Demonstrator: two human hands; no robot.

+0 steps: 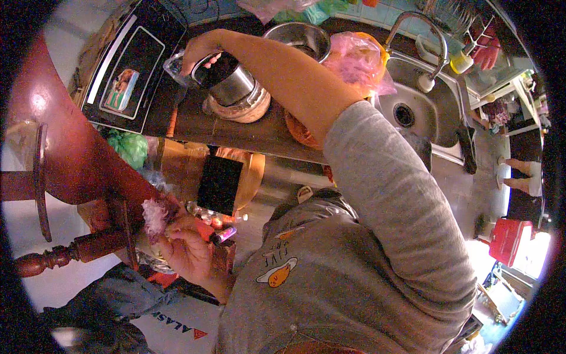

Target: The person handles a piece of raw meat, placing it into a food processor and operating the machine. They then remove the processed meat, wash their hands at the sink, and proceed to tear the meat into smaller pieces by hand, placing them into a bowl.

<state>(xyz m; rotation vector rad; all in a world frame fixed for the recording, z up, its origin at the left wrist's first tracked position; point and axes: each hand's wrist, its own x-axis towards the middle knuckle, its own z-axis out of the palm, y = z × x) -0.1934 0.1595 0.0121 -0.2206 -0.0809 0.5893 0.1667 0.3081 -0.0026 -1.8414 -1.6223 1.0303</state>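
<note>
My right hand (197,51) reaches across the dark counter (269,137) and is closed around the handle of a stainless steel pot (234,86). The pot is tilted over a clear round container (250,108) with brownish contents; whether they touch is unclear. Low at the left, my left hand (188,248) has its palm turned up and fingers curled beside a pale pink, fluffy-looking thing (154,217). Whether it holds that thing cannot be told. Behind my right forearm stands a wide steel bowl (298,33).
Beyond my right arm are a pink and orange plastic bag (353,62) and a steel sink (420,110) with a curved faucet (415,15). A black appliance (132,71) stands left of the pot. A reddish wooden table (66,146) edges the left; bottles (212,217) lie lower down.
</note>
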